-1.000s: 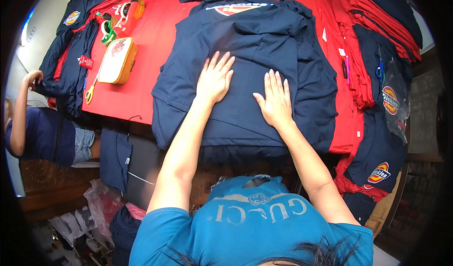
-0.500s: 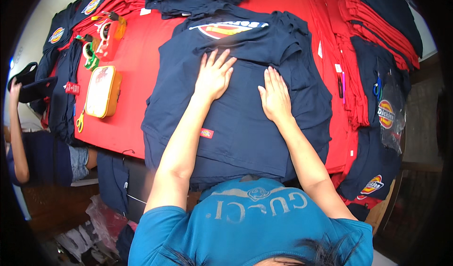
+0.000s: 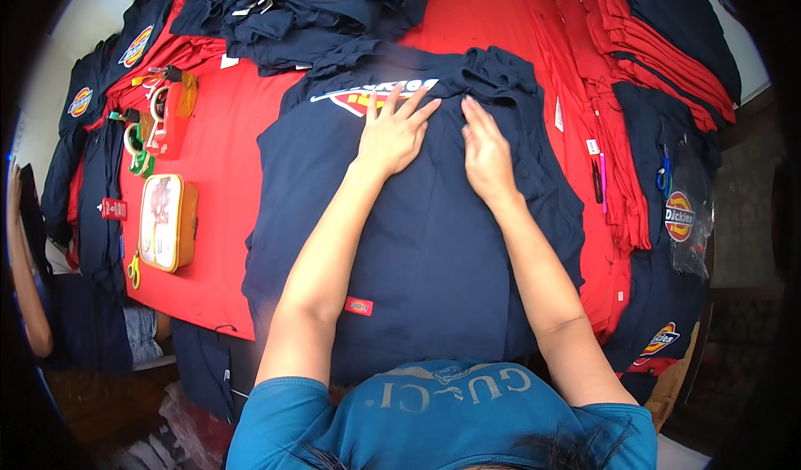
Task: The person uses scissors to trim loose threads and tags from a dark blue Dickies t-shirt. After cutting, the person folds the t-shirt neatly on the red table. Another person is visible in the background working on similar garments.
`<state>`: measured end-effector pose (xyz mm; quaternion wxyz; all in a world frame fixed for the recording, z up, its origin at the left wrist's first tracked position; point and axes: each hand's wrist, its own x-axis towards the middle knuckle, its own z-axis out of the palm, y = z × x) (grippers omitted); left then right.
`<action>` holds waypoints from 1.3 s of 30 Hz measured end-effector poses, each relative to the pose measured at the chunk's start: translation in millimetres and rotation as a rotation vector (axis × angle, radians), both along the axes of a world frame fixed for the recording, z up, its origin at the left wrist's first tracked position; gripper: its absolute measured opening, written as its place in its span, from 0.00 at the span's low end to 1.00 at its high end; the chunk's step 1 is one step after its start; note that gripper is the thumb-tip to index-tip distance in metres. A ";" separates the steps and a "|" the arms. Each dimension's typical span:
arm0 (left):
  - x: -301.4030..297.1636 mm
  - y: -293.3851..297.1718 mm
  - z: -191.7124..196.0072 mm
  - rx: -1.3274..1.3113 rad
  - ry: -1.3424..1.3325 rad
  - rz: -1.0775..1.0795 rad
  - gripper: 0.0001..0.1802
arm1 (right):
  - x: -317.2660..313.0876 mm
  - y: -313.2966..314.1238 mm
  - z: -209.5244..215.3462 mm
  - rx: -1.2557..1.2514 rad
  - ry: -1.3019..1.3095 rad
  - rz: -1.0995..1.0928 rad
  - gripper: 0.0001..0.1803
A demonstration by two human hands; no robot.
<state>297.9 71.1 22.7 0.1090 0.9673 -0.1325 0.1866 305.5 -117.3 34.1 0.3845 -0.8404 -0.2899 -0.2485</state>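
Note:
A navy sleeveless shirt [image 3: 417,245] lies spread in front of me, with a printed chest logo and a small red label [image 3: 360,306] near its lower edge. My left hand [image 3: 392,139] is open on the upper chest, its spread fingers reaching over part of the logo. To its right, my right hand [image 3: 489,157] rests slightly on its side, fingers stretched out and close together. Its fingertips touch the cloth beside a bunched fold [image 3: 492,86] at the shirt's upper right.
Red fabric [image 3: 225,136] lies under the shirt. On the left sit tape dispensers [image 3: 171,120], a yellow-rimmed box [image 3: 167,224] and yellow-handled scissors [image 3: 133,270]. Piles of navy garments [image 3: 309,11] and red garments [image 3: 617,45] surround the work area. Another person's arm [image 3: 27,278] shows at far left.
Both hands have moved up the shirt toward the chest print. The right hand has turned more onto its side. The view has shifted, with the table items appearing lower.

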 end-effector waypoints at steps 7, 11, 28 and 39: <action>-9.2 16.8 -2.5 0.097 0.031 0.068 0.27 | 9.8 -8.8 -37.7 -0.365 0.033 -0.206 0.23; -92.1 52.0 26.9 0.204 0.064 0.280 0.33 | 15.0 -30.6 -33.0 -0.228 0.213 -0.075 0.24; -317.7 -5.8 120.5 -0.622 -0.318 0.165 0.45 | -169.9 40.5 138.0 0.062 0.241 0.781 0.15; -394.6 -6.3 12.6 -0.363 0.220 0.559 0.20 | -201.3 -200.0 85.1 -0.466 0.240 -0.158 0.13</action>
